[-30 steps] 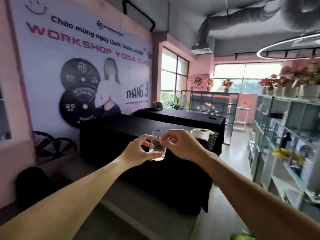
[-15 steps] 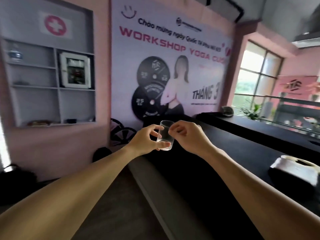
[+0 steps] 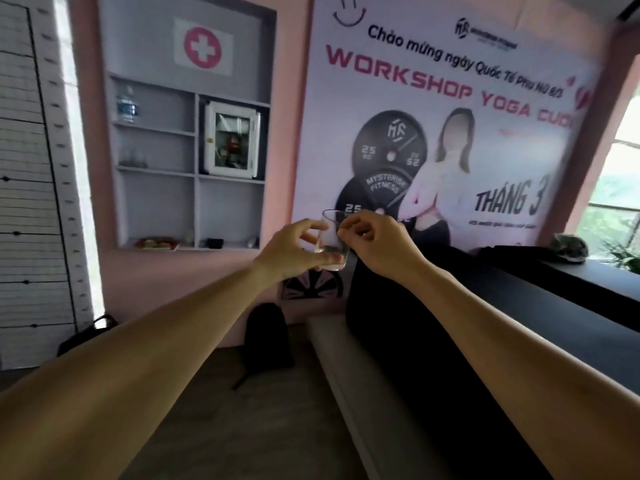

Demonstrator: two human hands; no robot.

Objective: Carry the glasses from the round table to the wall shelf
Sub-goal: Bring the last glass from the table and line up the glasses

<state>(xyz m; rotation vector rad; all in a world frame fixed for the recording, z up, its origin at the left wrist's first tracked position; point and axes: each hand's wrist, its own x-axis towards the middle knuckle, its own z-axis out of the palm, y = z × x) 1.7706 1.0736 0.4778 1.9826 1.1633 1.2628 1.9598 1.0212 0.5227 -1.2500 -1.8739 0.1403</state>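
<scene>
Both hands outstretched, apparently gripping glass

both forearms bare, reaching forward from 7 and 5 o'clock, meeting at centre. left hand thumb low, fingers curled round the glass from 9 o'clock. right hand pinches its rim side from 3 o'clock, knuckles up.

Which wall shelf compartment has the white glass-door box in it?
The upper right compartment of the wall shelf, holding the white cabinet. The upper left one holds only a water bottle; the rest lack any box.
</scene>
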